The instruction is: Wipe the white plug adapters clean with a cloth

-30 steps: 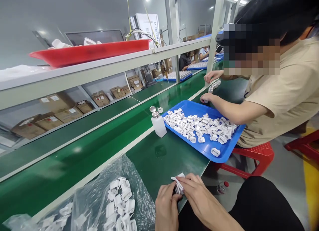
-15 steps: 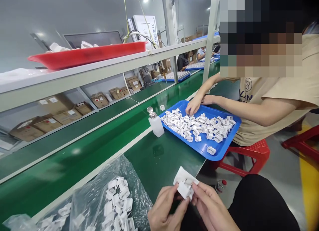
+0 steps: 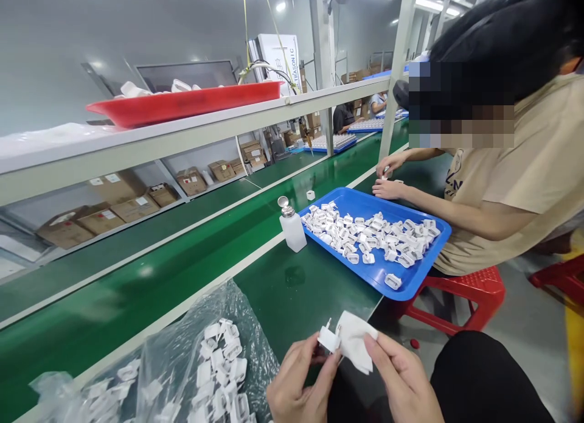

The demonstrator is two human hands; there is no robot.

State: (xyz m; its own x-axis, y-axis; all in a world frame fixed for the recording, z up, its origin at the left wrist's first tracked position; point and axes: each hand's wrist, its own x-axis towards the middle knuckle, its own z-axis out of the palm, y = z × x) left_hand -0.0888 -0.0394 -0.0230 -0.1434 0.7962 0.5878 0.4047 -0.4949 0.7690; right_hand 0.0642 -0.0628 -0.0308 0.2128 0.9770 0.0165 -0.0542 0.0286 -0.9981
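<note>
green surface (image 3: 292,289) on a factory line, at its near edge.
our left hand (image 3: 298,380) has fingers pinching a white plug (image 3: 327,339) upright so our right hand (image 3: 404,374), fingers pinching a wipe (image 3: 356,344), can rub it.

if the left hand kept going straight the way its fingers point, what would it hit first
Probably the white cloth held by the right hand: the left hand, pinching a small white plastic plug part, points up-right toward it. Depth is unclear.

hands (image 3: 347,380): wrists cut off | plastic bag (image 3: 150,374): bottom cropped
</note>
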